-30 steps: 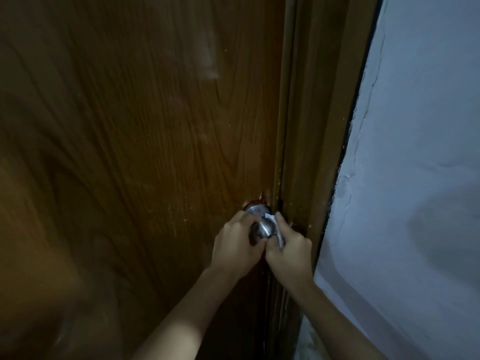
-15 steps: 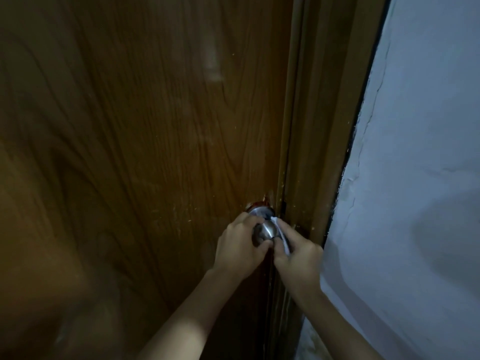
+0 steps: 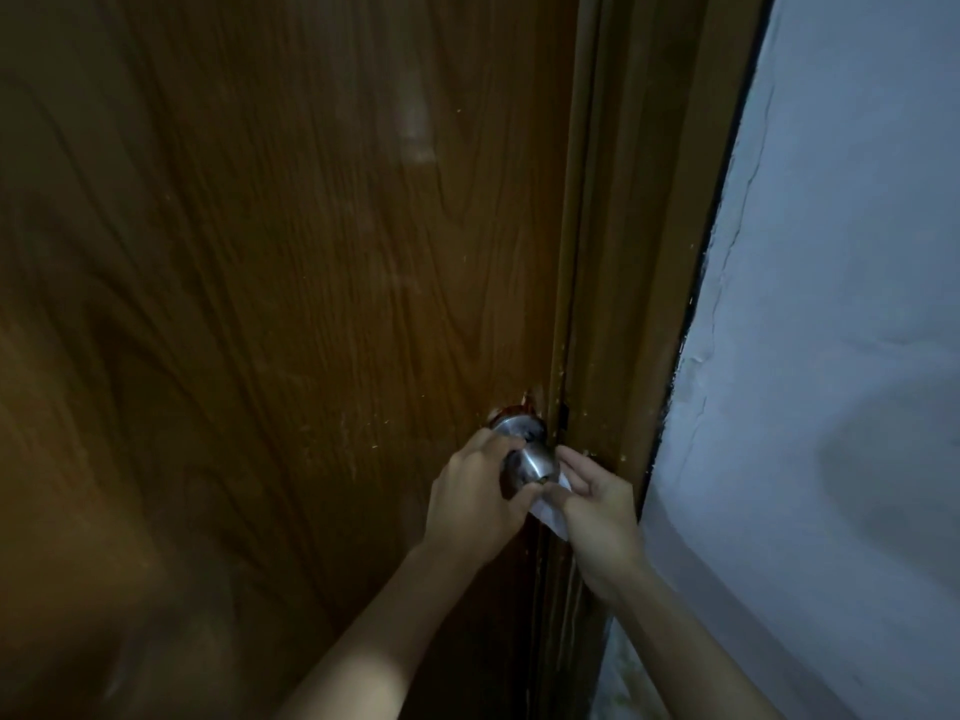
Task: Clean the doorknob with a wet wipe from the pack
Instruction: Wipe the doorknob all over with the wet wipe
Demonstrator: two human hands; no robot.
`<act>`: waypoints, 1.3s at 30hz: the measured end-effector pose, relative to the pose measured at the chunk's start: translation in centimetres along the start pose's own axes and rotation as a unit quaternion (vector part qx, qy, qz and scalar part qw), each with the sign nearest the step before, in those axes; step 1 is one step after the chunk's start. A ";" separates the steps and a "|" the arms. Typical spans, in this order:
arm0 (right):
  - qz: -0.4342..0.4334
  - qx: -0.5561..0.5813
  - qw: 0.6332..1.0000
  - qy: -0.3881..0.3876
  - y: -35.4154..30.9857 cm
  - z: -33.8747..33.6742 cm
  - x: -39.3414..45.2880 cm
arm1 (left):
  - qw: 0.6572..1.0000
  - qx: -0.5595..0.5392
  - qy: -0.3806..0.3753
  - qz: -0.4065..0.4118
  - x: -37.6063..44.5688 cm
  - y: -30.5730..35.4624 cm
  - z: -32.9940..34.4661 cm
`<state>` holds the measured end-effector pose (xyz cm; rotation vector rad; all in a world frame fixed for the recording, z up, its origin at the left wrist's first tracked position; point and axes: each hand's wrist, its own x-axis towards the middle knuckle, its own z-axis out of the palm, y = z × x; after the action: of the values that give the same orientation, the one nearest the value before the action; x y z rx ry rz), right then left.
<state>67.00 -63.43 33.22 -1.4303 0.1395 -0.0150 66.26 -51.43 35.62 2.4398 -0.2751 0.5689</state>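
I'm looking down at a steel doorknob (image 3: 530, 459) sitting at the latch edge of the wooden door (image 3: 285, 304), just beside the door frame (image 3: 623, 304). Its axis is pointing out of the door face toward me, so the rounded end is facing the gap between both hands.

Left hand (image 3: 475, 501) is wrapping the knob from the left, fingers curling over the top and thumb reaching under the front; I'm reading that as clamped on it, steadying it. Right hand (image 3: 597, 504) is sitting just right of and slightly below the knob, fingers pinching a white wet wipe (image 3: 550, 514). The wipe is hanging between the two hands, under the knob's lower right edge; I can't tell if it's actually touching metal there.

So the knob is lying up and left of the right hand, very near, and directly under the left fingers. Both hands are equally close, but only the right one is carrying the wipe.

I'm judging that wiping is under way, with the top and left side covered by the left hand and likely needing a regrip. The pack isn't showing in this view, and the lighting is dim
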 end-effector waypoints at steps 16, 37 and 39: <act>-0.151 -0.246 0.956 0.050 -0.2 0.1 -0.6 | 1.000 0.002 -0.011 0.004 0.1 -0.1 -0.3; -0.054 0.022 0.997 -0.044 -0.7 -1.2 -5.4 | 0.977 -0.149 0.152 -0.022 -8.0 2.5 2.8; -0.052 0.002 0.996 -0.074 -1.0 -1.4 -5.6 | 0.970 -0.148 0.183 -0.056 -7.9 2.7 2.4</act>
<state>61.34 -64.46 34.52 -1.4282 -0.0574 0.0055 59.20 -54.55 31.69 2.0034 -0.0622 0.8481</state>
